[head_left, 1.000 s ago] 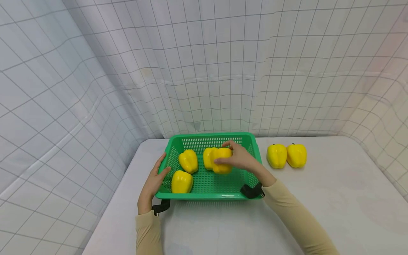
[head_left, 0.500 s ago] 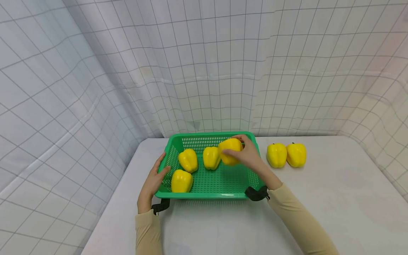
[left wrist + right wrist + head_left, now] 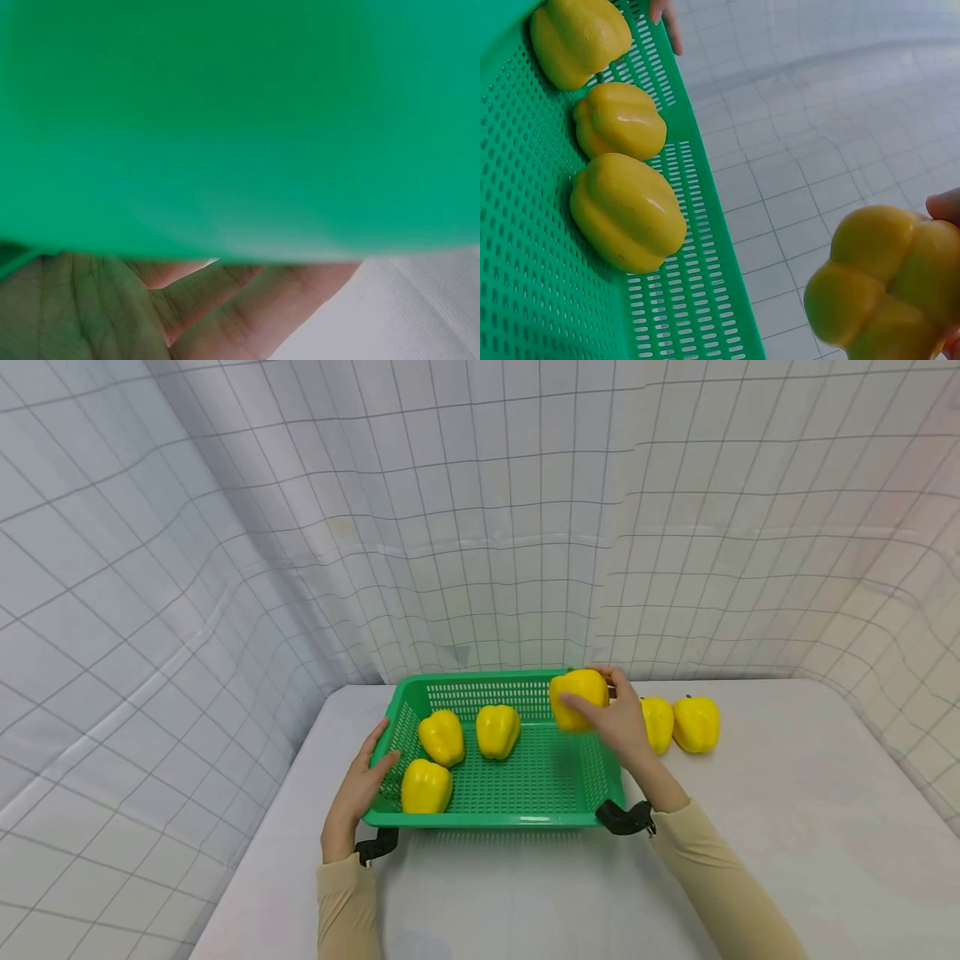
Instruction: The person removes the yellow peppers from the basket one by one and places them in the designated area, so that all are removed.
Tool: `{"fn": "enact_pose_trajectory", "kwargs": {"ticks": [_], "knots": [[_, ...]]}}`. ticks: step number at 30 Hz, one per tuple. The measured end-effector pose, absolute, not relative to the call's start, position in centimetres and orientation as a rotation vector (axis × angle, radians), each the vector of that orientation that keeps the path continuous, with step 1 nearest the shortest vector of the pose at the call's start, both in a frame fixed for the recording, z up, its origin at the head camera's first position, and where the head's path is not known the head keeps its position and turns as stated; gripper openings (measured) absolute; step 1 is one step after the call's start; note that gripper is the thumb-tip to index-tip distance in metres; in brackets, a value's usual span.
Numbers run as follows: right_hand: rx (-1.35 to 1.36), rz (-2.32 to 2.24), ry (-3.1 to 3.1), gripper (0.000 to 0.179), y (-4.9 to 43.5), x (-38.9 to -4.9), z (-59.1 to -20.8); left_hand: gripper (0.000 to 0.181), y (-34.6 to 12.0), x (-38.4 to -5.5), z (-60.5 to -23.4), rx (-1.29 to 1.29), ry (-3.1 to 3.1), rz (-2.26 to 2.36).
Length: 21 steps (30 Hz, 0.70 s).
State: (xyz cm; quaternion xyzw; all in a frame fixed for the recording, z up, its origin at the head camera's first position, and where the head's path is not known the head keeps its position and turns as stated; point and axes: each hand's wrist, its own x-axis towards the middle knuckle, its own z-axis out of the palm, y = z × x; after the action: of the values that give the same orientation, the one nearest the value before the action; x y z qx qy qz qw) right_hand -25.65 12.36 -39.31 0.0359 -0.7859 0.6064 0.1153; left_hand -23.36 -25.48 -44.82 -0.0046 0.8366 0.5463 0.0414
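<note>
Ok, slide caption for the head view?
Left hand on a green basket with three yellow peppers, right hand holding another pepper near its far right corner.

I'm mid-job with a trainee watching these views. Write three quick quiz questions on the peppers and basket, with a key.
1. Count: leaving out the held one, how many yellow peppers are in the green basket?
2. True or false: in the head view, two peppers sit on the white table to the right of the basket.
3. Multiple choice: what does the right hand hold?
A. The basket's rim
B. A pepper
C. Nothing

Key:
1. Three.
2. True; the nearer one to the basket is partly hidden.
3. B; the held pepper is off the basket floor.
</note>
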Motion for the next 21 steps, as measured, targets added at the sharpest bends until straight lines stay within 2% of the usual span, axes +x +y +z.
{"fn": "enact_pose_trajectory", "kwargs": {"ticks": [21], "knots": [[-0.051, 1.725, -2.028, 0.057, 16.9, -25.3, -40.0, 0.061, -25.5, -23.4, -44.8, -0.01, 2.56, 1.67]]}}
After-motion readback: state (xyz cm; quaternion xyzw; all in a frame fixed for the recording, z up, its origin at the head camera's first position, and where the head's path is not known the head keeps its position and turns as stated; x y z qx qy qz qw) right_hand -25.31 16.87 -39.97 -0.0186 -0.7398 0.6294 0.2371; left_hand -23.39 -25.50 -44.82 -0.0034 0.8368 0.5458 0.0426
